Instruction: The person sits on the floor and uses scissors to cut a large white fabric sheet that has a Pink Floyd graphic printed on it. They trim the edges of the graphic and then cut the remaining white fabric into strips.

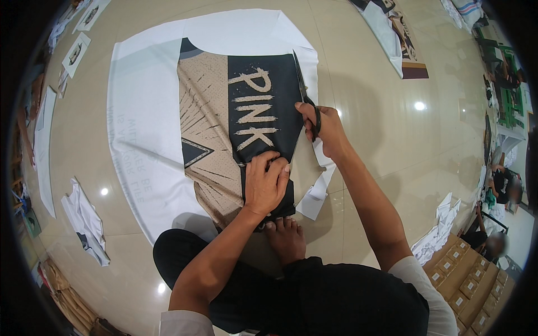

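A large piece of printed fabric point(207, 101) lies on the tiled floor, with a beige and black panel, pale lettering and wide white margins. My right hand point(328, 129) grips black-handled scissors point(301, 75) at the right edge of the black panel. The blades point away from me along the border between black and white. My left hand point(266, 182) is closed on the black part of the fabric, which is bunched beneath the fingers. Close to my bare foot point(286, 241), a narrow white fabric strip point(315, 196) hangs off the right edge.
Another printed fabric piece point(392, 39) lies at the far right. White cloth scraps point(84, 221) rest on the left. Stacked cardboard boxes point(459, 280) stand at the lower right, beside a crumpled white cloth point(440, 224). Other people point(504, 182) are at the right rim.
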Tool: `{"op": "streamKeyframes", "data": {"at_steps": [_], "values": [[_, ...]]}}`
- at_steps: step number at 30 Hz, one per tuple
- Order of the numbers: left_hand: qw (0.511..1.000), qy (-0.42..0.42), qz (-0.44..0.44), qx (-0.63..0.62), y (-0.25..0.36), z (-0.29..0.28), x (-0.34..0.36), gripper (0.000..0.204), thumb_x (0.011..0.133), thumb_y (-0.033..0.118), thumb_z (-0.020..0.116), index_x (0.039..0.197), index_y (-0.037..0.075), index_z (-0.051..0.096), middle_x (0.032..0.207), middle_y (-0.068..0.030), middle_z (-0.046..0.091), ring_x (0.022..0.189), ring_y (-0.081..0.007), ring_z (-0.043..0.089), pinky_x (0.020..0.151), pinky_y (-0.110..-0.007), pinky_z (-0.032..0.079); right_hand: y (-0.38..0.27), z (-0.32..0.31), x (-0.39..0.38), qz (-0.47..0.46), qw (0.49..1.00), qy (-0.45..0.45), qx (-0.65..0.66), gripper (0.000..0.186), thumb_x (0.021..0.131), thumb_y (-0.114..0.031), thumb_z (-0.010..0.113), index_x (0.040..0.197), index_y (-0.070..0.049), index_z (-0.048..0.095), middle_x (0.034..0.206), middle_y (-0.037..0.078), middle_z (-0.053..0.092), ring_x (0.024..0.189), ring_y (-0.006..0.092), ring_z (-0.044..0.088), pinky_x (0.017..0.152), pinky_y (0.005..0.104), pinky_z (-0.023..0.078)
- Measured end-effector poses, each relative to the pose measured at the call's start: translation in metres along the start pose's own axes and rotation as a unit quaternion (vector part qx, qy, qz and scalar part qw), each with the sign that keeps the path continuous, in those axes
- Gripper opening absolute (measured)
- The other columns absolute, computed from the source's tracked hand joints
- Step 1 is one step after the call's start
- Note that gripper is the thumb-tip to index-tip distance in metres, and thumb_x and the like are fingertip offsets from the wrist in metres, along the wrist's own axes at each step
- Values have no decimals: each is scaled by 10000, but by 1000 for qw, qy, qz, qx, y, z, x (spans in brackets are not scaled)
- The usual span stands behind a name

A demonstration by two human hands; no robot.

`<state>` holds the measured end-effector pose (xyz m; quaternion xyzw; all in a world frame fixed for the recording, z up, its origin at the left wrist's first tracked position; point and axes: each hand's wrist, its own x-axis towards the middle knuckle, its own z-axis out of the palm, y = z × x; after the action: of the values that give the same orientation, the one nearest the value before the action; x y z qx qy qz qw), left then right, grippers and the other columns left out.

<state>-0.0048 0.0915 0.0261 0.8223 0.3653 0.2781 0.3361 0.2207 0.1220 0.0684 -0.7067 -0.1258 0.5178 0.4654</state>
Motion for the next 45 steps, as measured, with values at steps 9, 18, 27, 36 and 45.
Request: {"op": "streamKeyframes", "data": {"at_steps": [9,18,27,36,45], "values": [[1000,23,17,10,-2,3,1,149,981,166,734,1121,118,717,1235,-96,658,1017,-308,620,865,-454,464,2,-2,7,-15,1000,-6,-5,426,880,-370,861,740,-43,628,621,29,572,478,130,525,471,292,390],[1000,24,17,5,-3,4,0,155,982,169,739,1125,114,719,1240,-98,666,1039,-310,626,872,-454,465,-2,-3,10,-13,1000,-4,-8,428,866,-379,868,753,-35,639,630,29,577,485,129,533,474,291,384],[1000,20,12,6,-3,4,0,143,985,174,735,1116,120,721,1238,-92,662,1031,-302,620,880,-451,461,-1,-3,16,-15,1000,-5,-12,420,863,-383,870,766,-40,648,642,24,581,497,124,538,480,288,383],[1000,21,14,3,-2,3,1,147,983,168,735,1121,121,718,1235,-93,661,1008,-303,615,874,-451,460,-15,0,13,-6,1000,-5,-12,420,868,-390,864,770,-41,650,642,18,580,497,124,536,475,291,389],[1000,22,20,7,-2,4,0,161,974,167,740,1125,115,715,1239,-97,657,1032,-312,623,871,-457,461,-7,-2,21,-18,1000,-13,-22,431,863,-401,871,779,-33,662,643,22,581,506,126,538,487,294,395]]}}
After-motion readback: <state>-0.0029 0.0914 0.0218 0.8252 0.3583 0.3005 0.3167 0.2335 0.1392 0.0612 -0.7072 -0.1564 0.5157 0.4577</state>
